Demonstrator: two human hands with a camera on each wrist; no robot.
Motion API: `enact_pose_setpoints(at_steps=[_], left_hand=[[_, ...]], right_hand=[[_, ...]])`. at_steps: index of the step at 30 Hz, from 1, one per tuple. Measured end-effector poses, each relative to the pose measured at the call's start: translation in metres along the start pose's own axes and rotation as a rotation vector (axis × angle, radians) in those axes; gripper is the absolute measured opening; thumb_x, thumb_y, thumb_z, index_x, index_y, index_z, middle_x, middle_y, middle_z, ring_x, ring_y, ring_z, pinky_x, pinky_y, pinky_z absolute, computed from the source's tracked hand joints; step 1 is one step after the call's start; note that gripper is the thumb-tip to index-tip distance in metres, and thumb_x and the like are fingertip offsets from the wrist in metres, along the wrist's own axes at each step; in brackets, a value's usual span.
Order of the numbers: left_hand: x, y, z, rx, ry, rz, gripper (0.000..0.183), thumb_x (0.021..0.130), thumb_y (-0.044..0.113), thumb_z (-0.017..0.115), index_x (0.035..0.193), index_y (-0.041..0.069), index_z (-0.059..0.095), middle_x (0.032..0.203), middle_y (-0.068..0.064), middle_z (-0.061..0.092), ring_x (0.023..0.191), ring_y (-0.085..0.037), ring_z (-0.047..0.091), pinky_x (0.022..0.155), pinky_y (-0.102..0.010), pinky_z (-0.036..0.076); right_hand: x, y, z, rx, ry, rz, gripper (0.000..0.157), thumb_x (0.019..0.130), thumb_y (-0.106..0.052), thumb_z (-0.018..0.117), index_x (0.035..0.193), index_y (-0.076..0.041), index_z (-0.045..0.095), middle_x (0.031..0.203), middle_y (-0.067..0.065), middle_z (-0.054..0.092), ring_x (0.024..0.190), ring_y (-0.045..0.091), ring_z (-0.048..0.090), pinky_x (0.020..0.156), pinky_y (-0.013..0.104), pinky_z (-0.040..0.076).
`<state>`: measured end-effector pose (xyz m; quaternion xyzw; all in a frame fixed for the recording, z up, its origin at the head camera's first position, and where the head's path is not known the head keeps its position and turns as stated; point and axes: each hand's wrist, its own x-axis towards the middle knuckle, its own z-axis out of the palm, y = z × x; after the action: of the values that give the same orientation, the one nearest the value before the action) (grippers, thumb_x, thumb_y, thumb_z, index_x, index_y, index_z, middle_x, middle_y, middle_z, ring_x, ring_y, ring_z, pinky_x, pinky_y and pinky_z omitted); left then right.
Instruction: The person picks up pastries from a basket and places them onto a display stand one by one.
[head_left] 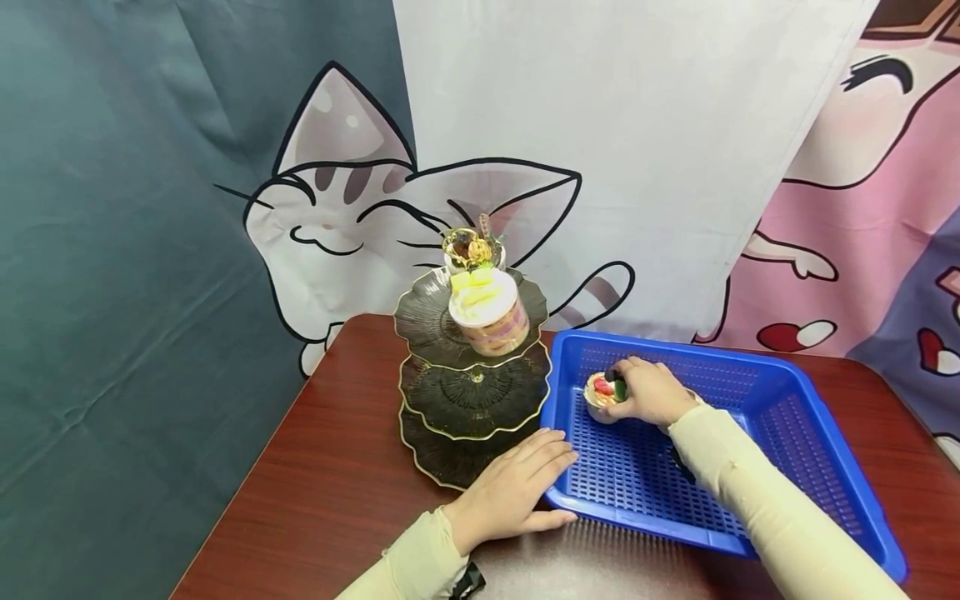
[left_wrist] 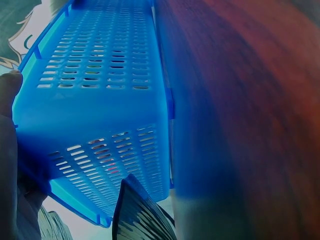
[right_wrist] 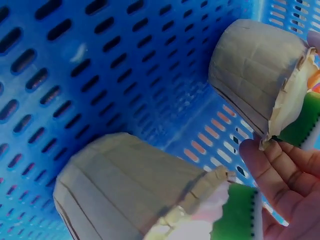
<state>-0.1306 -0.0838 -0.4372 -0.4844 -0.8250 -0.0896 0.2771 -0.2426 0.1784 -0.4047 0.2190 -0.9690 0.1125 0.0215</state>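
Observation:
My right hand (head_left: 651,392) reaches into the blue plastic basket (head_left: 780,521) and grips a cupcake (head_left: 597,403) by its rim. In the right wrist view this cupcake (right_wrist: 252,75) shows a pale paper cup, with fruit and a green piece on top. A second cupcake (right_wrist: 125,185) lies nearer the camera there; my right wrist mostly covers it in the head view. My left hand (head_left: 510,492) rests with extended fingers on the basket's near left corner, beside the tiered stand (head_left: 476,392). The basket's slotted wall (left_wrist: 95,110) fills much of the left wrist view.
Dark scalloped plates with gold edges form the stand. On its top tier are a layered dessert cup (head_left: 491,317) with yellow topping and, behind it, another decorated dessert (head_left: 474,248). A brown wooden table (head_left: 300,492) carries everything. A cartoon-printed curtain (head_left: 637,167) hangs behind.

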Motion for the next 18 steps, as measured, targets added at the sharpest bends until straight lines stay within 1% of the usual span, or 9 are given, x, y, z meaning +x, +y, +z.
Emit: enact_pose_setpoints(at_steps=[3, 8, 13, 18], left_hand=[[0.0, 0.0, 0.0, -0.01, -0.009, -0.009, 0.065, 0.084, 0.056, 0.063, 0.129, 0.009, 0.056, 0.13, -0.003, 0.059, 0.133, -0.02, 0.047, 0.121, -0.03, 0.028], [0.0, 0.0, -0.001, -0.012, -0.018, -0.011, 0.066, 0.084, 0.056, 0.063, 0.129, 0.009, 0.056, 0.131, -0.003, 0.059, 0.133, -0.02, 0.047, 0.121, -0.03, 0.027], [0.001, -0.001, 0.0, -0.013, -0.003, 0.001, 0.065, 0.084, 0.056, 0.063, 0.128, 0.008, 0.057, 0.13, -0.004, 0.059, 0.131, -0.021, 0.048, 0.12, -0.031, 0.029], [0.001, -0.001, 0.0, -0.009, 0.005, 0.009, 0.066, 0.084, 0.055, 0.063, 0.129, 0.007, 0.056, 0.13, -0.004, 0.059, 0.131, -0.022, 0.049, 0.12, -0.031, 0.03]], right_hand=[[0.0, 0.0, -0.004, 0.012, -0.001, -0.002, 0.062, 0.067, -0.043, 0.079, 0.107, 0.002, 0.064, 0.1, 0.013, 0.066, 0.091, 0.028, 0.062, 0.079, 0.052, 0.047], [0.0, 0.002, -0.012, 0.025, 0.03, -0.01, 0.059, 0.069, -0.038, 0.079, 0.107, 0.003, 0.063, 0.098, 0.013, 0.066, 0.089, 0.027, 0.061, 0.078, 0.052, 0.047], [-0.001, 0.003, -0.016, 0.031, 0.047, -0.019, 0.059, 0.069, -0.039, 0.08, 0.107, 0.003, 0.063, 0.097, 0.013, 0.065, 0.087, 0.026, 0.061, 0.074, 0.05, 0.046], [-0.001, 0.004, -0.019, 0.033, 0.044, -0.015, 0.064, 0.069, -0.041, 0.08, 0.11, 0.005, 0.062, 0.102, 0.016, 0.066, 0.092, 0.029, 0.062, 0.078, 0.053, 0.047]])
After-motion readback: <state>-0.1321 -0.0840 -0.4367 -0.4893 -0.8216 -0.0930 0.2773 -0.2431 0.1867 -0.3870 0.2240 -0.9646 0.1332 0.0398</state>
